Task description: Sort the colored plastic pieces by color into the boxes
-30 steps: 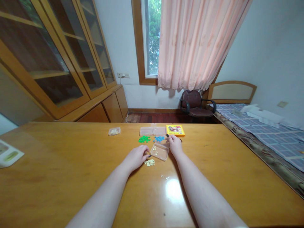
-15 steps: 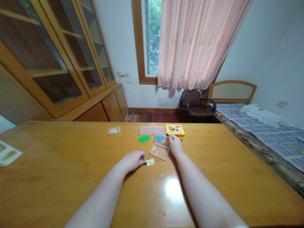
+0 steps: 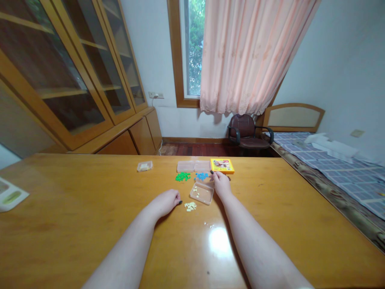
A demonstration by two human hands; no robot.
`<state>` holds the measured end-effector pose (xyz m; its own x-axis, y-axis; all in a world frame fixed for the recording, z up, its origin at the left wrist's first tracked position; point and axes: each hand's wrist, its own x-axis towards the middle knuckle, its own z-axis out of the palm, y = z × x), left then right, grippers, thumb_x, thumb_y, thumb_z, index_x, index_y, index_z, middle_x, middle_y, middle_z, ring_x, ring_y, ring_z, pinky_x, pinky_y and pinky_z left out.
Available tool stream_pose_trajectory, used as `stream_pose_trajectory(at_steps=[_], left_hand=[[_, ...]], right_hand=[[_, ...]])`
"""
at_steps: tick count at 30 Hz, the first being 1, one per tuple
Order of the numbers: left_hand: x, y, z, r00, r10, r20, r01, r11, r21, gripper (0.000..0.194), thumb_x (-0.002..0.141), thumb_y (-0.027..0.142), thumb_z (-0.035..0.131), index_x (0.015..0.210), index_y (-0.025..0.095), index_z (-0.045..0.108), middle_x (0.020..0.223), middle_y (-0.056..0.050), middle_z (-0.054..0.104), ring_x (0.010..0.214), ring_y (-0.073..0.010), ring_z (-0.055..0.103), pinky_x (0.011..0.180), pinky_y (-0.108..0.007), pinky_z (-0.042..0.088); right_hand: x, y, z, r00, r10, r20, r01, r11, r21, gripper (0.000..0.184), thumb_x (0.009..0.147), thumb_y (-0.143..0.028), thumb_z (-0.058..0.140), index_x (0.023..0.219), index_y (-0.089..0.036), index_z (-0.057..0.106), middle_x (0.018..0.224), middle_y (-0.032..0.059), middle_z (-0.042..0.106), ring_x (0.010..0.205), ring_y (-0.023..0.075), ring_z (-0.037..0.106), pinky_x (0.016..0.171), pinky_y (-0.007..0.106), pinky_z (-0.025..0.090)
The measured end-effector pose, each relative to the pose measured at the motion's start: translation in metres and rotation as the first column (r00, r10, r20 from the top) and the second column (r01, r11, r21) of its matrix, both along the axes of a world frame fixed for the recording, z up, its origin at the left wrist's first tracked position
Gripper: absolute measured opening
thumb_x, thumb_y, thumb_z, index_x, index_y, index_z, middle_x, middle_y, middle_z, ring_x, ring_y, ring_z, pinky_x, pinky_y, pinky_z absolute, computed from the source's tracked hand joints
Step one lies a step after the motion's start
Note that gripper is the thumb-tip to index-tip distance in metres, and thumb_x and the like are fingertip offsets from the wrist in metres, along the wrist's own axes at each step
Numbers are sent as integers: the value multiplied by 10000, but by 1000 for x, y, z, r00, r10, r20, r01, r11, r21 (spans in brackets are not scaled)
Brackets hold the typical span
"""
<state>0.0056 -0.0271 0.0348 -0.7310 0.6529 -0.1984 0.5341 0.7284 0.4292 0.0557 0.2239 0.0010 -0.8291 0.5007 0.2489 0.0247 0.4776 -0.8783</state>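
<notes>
A small clear plastic box (image 3: 202,193) lies open on the wooden table (image 3: 90,216), with a few cream pieces inside. My right hand (image 3: 221,184) rests at the box's right far corner, fingers curled against its edge. A little heap of cream pieces (image 3: 190,206) sits just in front of the box. My left hand (image 3: 167,202) lies left of that heap, fingers curled with the tips pressed together; what they pinch is too small to see. Green pieces (image 3: 183,176) and blue pieces (image 3: 202,175) lie in heaps beyond the box.
Behind the heaps are a clear two-part case (image 3: 193,165), a yellow printed box (image 3: 221,165) and another small clear box (image 3: 144,165). A white item (image 3: 10,196) lies at the table's left edge. Glass-door cabinets stand left; a chair (image 3: 249,132) and bed (image 3: 337,164) lie beyond.
My left hand has drawn back from the clear box's left edge toward me and to the left of the cream heap. My right hand has stayed at the box.
</notes>
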Motion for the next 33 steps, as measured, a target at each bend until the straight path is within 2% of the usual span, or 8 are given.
stream_pose_trajectory(at_steps=[4,6,8,12,16,19,25,33], left_hand=[[-3,8,0,982,99,-160,-65,976,208,131,840,243,448,811,179,558,851,-48,608,777,-178,561,698,-278,419],[0,18,-3,967,125,-223,-45,941,336,135,865,237,429,872,176,549,908,-56,594,848,-180,561,765,-290,434],[4,27,-8,965,91,-248,14,920,392,142,865,222,447,961,177,542,972,-61,588,923,-184,560,832,-306,437],[5,30,-15,969,27,-246,65,932,358,355,817,207,549,1164,195,474,1099,-69,578,1020,-198,553,909,-341,421],[-4,11,-9,983,-57,-177,105,957,271,150,803,221,553,951,204,574,977,-36,621,908,-182,576,818,-298,436],[-8,0,-2,986,-162,-49,168,967,192,126,736,257,615,850,205,602,882,-12,628,821,-170,573,734,-265,433],[-3,2,0,974,-223,39,213,960,181,224,681,299,652,885,211,622,888,-7,629,806,-166,560,694,-242,412],[-2,6,-4,973,-228,16,223,962,157,124,730,290,590,809,209,641,829,-8,632,761,-159,553,671,-241,399]], right_hand=[[2,-7,3,999,34,7,-35,999,26,390,849,-450,400,674,-175,614,694,47,659,674,185,582,606,252,374],[2,-9,3,999,52,15,-53,997,48,385,852,-435,398,674,-175,619,688,45,655,673,185,580,606,253,371],[3,-11,4,998,67,16,-68,996,65,384,856,-423,393,670,-175,620,680,43,652,666,183,578,608,253,370],[3,-8,5,998,56,14,-57,996,68,384,859,-426,393,682,-176,624,685,43,656,669,182,582,609,252,374],[2,-3,4,1000,14,25,-15,999,41,392,851,-448,397,721,-172,643,713,53,668,688,191,590,621,260,387],[2,-1,3,1000,1,14,-1,1000,9,408,846,-482,404,748,-170,649,741,59,678,693,192,593,628,265,397],[2,-1,2,1000,-5,14,5,1000,-17,395,842,-472,411,754,-168,647,745,60,680,700,193,598,639,268,403],[1,-1,2,1000,5,10,-5,1000,-7,386,846,-464,413,747,-173,647,728,51,675,697,189,596,639,261,399]])
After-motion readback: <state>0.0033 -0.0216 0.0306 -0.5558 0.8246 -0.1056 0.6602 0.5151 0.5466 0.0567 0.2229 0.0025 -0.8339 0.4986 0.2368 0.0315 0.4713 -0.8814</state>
